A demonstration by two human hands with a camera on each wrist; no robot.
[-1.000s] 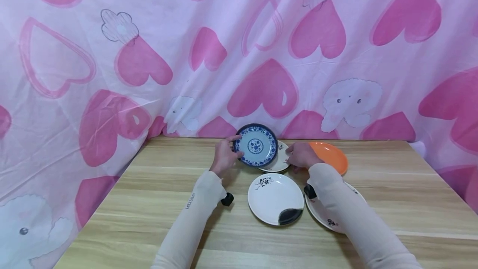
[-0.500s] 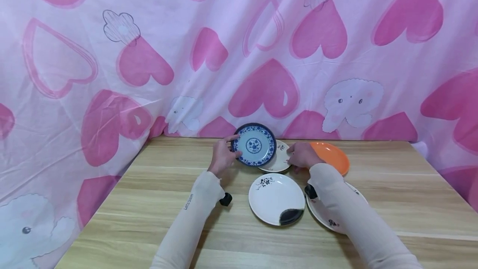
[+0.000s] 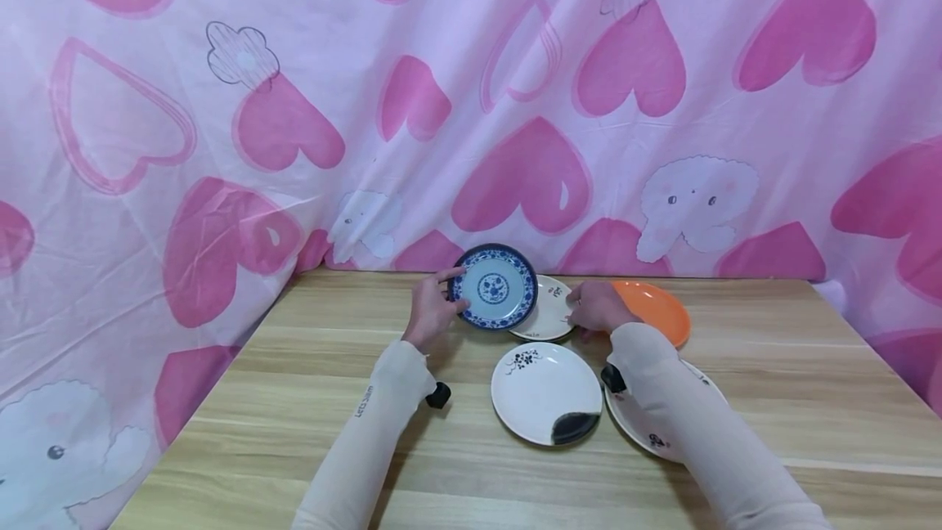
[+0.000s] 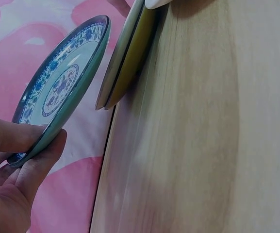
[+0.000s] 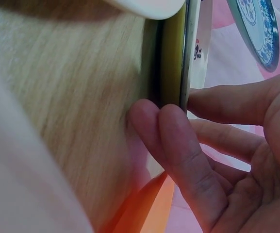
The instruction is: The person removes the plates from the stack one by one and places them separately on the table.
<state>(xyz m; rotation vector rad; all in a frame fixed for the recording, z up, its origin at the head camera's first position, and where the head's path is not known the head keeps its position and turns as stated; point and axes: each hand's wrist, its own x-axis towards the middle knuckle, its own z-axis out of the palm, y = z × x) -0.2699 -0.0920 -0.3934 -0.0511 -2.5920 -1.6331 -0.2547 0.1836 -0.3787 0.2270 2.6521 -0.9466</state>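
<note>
Closest in, your pale sleeves [image 3: 356, 440] run forward over the wood-grain tabletop [image 3: 280, 415], the left one slanting inward to the right, the right one angling inward to the left. A black wrist piece [image 3: 438, 395] pokes out below your left cuff, another below the right. Between the forearms lies the white plate [image 3: 540, 387], flat, its black patch towards you, and just beside it a patterned plate [image 3: 636, 432], partly covered by your right sleeve.

Further out, your right hand [image 3: 598, 307] bends in over the right side of the stacked plates [image 3: 548, 311], fingers curled, thumb and fingertips pinching the rim; the right wrist view has two fingertips down low by the yellow side of the lower one.

And your left hand [image 3: 429, 309], across from it, has the blue-and-white plate [image 3: 493, 288] by its left rim: thumb over the face, fingers behind the underside. That plate is up off the tabletop, tilted, face towards you, covering part of the stack from the head view, yet the left wrist view shows a gap between them.

Beyond your right hand sits the orange plate [image 3: 662, 313], and at the back hangs the pink heart-print cloth [image 3: 471, 105].
</note>
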